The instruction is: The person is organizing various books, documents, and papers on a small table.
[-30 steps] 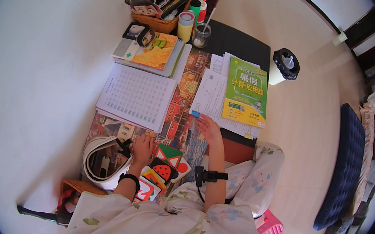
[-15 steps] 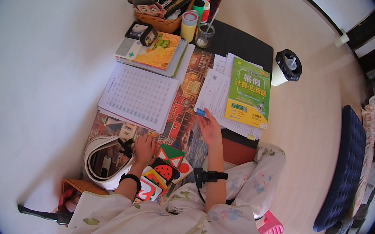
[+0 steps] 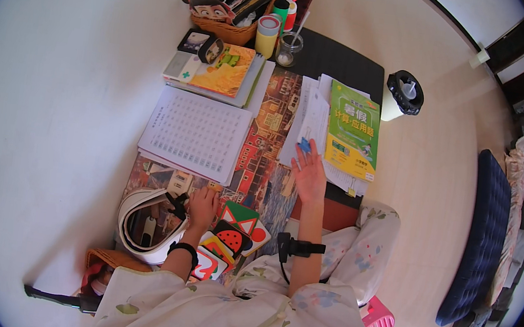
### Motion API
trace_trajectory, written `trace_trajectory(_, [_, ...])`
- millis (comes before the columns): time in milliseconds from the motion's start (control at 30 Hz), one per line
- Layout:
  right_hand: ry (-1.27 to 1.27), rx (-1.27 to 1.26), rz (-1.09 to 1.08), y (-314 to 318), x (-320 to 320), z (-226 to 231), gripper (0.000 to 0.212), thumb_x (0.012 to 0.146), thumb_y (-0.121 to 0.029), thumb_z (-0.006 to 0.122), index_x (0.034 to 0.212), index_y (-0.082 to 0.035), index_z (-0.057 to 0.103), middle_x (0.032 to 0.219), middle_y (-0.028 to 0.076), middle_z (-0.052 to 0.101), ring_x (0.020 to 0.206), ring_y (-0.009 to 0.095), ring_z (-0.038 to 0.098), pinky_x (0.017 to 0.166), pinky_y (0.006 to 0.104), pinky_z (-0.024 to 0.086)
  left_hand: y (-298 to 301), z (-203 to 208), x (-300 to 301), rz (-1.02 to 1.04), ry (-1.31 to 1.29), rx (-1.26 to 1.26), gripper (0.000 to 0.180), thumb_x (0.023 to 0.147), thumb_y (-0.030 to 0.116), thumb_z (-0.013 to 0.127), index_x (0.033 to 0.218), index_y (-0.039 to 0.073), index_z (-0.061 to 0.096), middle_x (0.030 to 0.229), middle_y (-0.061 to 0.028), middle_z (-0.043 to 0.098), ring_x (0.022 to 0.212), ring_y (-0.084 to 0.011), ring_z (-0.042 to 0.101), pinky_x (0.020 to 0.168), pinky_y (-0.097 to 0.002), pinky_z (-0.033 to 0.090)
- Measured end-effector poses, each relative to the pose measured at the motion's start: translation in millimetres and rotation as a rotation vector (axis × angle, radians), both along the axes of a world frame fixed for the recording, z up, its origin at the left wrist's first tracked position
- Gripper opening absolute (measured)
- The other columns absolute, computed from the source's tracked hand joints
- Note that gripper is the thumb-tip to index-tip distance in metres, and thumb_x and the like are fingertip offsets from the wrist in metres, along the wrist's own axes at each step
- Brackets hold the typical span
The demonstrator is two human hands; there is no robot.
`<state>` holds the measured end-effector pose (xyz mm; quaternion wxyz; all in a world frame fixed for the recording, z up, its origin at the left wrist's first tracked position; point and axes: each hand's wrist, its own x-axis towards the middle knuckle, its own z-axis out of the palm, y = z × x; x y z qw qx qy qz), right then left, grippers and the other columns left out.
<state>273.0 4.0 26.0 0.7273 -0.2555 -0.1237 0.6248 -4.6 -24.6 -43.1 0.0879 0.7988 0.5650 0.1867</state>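
My right hand (image 3: 310,177) is over the right part of the table, palm up and fingers spread. Its fingertips touch a blue binder clip (image 3: 305,145) on the edge of printed sheets (image 3: 316,114). These sheets lie partly under a green and yellow workbook (image 3: 352,132). Palm down, my left hand (image 3: 203,205) rests on the patterned table mat (image 3: 271,122) with loosely bent fingers and nothing visible in it. Beside it stand a white open container (image 3: 131,214) and several picture cards (image 3: 231,238), one with a watermelon slice.
A stack of practice sheets (image 3: 195,132) lies at the left, behind it books (image 3: 221,70). Farther back are a wicker basket (image 3: 229,32), a yellow cup (image 3: 265,43) and a glass jar (image 3: 288,50). A lined trash bin (image 3: 401,99) stands right of the table.
My right hand has moved slightly right and forward, its fingers opening out. The clip and its sheets have shifted right, against the workbook. My left hand stays in place.
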Motion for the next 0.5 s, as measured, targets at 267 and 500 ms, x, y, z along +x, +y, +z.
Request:
trace_trajectory(267, [0.025, 0.097, 0.040, 1.1, -6.6, 20.3, 0.047, 0.089, -0.032, 0.037, 0.131, -0.012, 0.026, 0.126, 0.005, 0.037, 0.121, 0.020, 0.031, 0.091, 0.0357, 0.034, 0.8, 2.3, 0.7, 0.006, 0.019, 0.002, 0.010, 0.078, 0.017, 0.051, 0.077, 0.007, 0.050, 0.077, -0.0084, 0.047, 0.075, -0.0261, 0.046, 0.070, -0.0379, 0.035])
trace_trajectory(500, [-0.064, -0.051, 0.220, 13.0, -49.4, -8.5, 0.050, 0.091, -0.030, 0.032, 0.134, -0.011, 0.016, 0.135, 0.005, 0.024, 0.125, 0.022, 0.025, 0.092, 0.0377, 0.034, 0.1, 1.3, 0.8, 0.009, 0.018, -0.021, 0.011, 0.079, 0.016, 0.050, 0.076, 0.006, 0.049, 0.076, -0.0098, 0.047, 0.075, -0.0274, 0.046, 0.070, -0.0385, 0.035])
